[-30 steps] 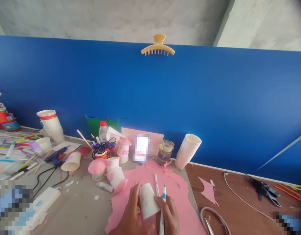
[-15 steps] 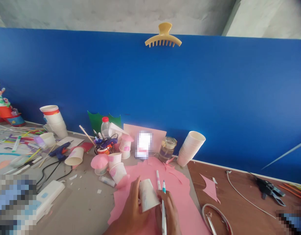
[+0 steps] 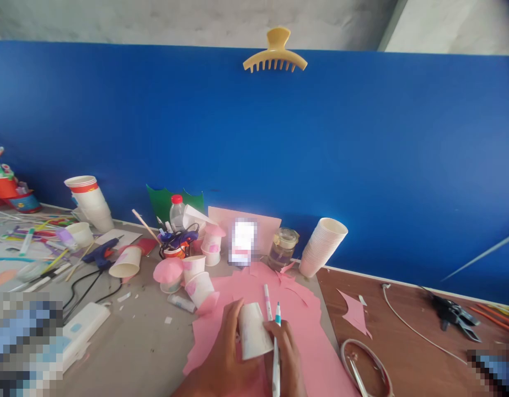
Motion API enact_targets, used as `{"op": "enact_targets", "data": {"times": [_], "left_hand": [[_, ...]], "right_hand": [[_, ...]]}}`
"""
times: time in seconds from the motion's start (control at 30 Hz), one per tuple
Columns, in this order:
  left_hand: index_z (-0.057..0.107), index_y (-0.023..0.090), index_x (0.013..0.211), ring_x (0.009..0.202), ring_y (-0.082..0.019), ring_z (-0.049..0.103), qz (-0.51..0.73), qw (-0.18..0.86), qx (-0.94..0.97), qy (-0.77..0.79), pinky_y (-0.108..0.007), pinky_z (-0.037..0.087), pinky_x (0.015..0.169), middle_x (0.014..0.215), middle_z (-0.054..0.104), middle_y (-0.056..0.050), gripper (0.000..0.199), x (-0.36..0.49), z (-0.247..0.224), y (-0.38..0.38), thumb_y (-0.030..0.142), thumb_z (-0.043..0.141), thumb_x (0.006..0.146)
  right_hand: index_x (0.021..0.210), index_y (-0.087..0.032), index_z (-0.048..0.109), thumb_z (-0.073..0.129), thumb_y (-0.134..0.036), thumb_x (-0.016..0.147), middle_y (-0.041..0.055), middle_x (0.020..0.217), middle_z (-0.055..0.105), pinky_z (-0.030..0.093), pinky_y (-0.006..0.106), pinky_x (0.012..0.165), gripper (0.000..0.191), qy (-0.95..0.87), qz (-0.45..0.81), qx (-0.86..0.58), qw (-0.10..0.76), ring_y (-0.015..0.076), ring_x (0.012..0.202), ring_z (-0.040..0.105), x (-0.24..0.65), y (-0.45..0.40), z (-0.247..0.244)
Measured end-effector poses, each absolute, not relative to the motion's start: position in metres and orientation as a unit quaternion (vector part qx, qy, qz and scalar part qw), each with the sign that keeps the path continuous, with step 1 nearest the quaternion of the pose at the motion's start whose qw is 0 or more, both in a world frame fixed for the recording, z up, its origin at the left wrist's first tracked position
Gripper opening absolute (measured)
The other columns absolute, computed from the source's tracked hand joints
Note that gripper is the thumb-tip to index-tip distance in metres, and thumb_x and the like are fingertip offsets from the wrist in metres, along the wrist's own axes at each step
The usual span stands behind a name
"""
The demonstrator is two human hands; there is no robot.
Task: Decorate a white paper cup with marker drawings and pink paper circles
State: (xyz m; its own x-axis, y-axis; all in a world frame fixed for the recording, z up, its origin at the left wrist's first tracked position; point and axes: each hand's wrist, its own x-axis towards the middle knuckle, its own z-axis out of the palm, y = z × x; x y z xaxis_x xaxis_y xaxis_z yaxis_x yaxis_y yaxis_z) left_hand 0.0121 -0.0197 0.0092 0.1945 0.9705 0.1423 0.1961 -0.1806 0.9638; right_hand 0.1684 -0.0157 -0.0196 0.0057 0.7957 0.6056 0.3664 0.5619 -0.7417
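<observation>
My left hand [image 3: 223, 350] is shut around a white paper cup [image 3: 254, 331] with faint pink marks, which lies tilted with its wide end toward me. My right hand [image 3: 288, 358] grips a slim marker with a teal tip [image 3: 276, 353], and its fingers rest against the cup's side. The hands are over a ragged sheet of pink paper [image 3: 298, 309]. A pink-and-white marker [image 3: 268, 302] lies on that sheet just beyond the cup.
Paper cups, some with pink tops [image 3: 168, 274], crowd the paper's left edge. Beyond stand a glue gun [image 3: 100, 256], a plastic bottle [image 3: 177, 215], a glass jar [image 3: 282, 249] and a cup stack [image 3: 322, 247]. Scissors [image 3: 364, 366] lie at the lower right, before a blue partition [image 3: 254, 132].
The whole scene sits slightly higher in view than a second ago, with the head having shifted. The cup and marker stay in my hands, and the cup has turned slightly.
</observation>
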Motion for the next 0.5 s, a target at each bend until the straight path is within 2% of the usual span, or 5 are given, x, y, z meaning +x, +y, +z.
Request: {"op": "enact_targets", "data": {"times": [0.13, 0.23, 0.37, 0.5], "left_hand": [[0.024, 0.022, 0.135, 0.118, -0.030, 0.045, 0.437, 0.435, 0.633, 0.468, -0.043, 0.048, 0.093, 0.131, 0.039, -0.014, 0.079, 0.012, 0.012, -0.019, 0.027, 0.069, 0.071], [0.025, 0.021, 0.135, 0.122, -0.031, 0.041, 0.434, 0.427, 0.633, 0.477, -0.044, 0.047, 0.095, 0.133, 0.036, -0.016, 0.077, 0.013, 0.013, -0.019, 0.028, 0.068, 0.072], [0.028, 0.020, 0.133, 0.124, -0.032, 0.040, 0.442, 0.419, 0.633, 0.477, -0.046, 0.044, 0.098, 0.132, 0.037, -0.016, 0.073, 0.014, 0.010, -0.018, 0.023, 0.067, 0.072], [0.035, 0.021, 0.128, 0.120, -0.030, 0.044, 0.450, 0.407, 0.626, 0.489, -0.047, 0.045, 0.096, 0.128, 0.043, -0.014, 0.066, 0.014, 0.007, -0.014, 0.017, 0.065, 0.070]], "right_hand": [[0.106, -0.024, 0.058, 0.054, -0.014, 0.082, 0.0017, 0.082, 0.058, 0.049, 0.023, 0.058, 0.027, -0.717, 0.188, -0.428, 0.517, 0.0158, 0.066, 0.058, 0.172, -0.017, -0.022], [0.106, -0.025, 0.059, 0.053, -0.016, 0.082, 0.0024, 0.082, 0.057, 0.048, 0.026, 0.058, 0.026, -0.704, 0.152, -0.445, 0.532, 0.0178, 0.068, 0.057, 0.170, -0.017, -0.028], [0.107, -0.027, 0.059, 0.051, -0.017, 0.084, 0.0040, 0.084, 0.056, 0.049, 0.029, 0.060, 0.027, -0.698, 0.129, -0.456, 0.537, 0.0199, 0.071, 0.057, 0.168, -0.018, -0.026], [0.109, -0.025, 0.057, 0.051, -0.014, 0.084, 0.0049, 0.084, 0.057, 0.051, 0.029, 0.059, 0.028, -0.718, 0.148, -0.436, 0.522, 0.0201, 0.070, 0.058, 0.168, -0.019, -0.010]]}}
